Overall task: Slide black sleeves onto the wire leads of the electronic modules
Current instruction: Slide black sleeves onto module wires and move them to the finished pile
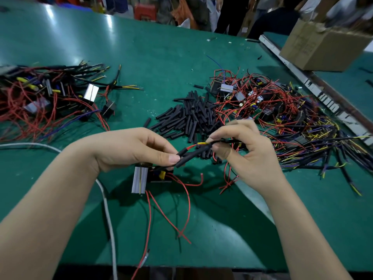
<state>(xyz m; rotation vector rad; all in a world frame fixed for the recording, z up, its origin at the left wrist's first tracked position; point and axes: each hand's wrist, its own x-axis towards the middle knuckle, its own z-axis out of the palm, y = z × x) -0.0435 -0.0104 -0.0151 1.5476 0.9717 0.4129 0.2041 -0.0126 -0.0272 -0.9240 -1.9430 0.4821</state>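
A black sleeve (186, 158) sits on the leads just above the module (150, 177), pinched by the left hand (139, 148). The right hand (240, 146) fingers pinch the leads' far end. Beyond the module lies the loose sleeve pile (189, 118) on the green counter (151, 57).

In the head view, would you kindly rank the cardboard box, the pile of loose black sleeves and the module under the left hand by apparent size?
1. cardboard box, though partly cut off by the frame edge.
2. pile of black sleeves, nearly as large in view, so this order is unsure.
3. module, clearly smallest, even though nearest the camera.
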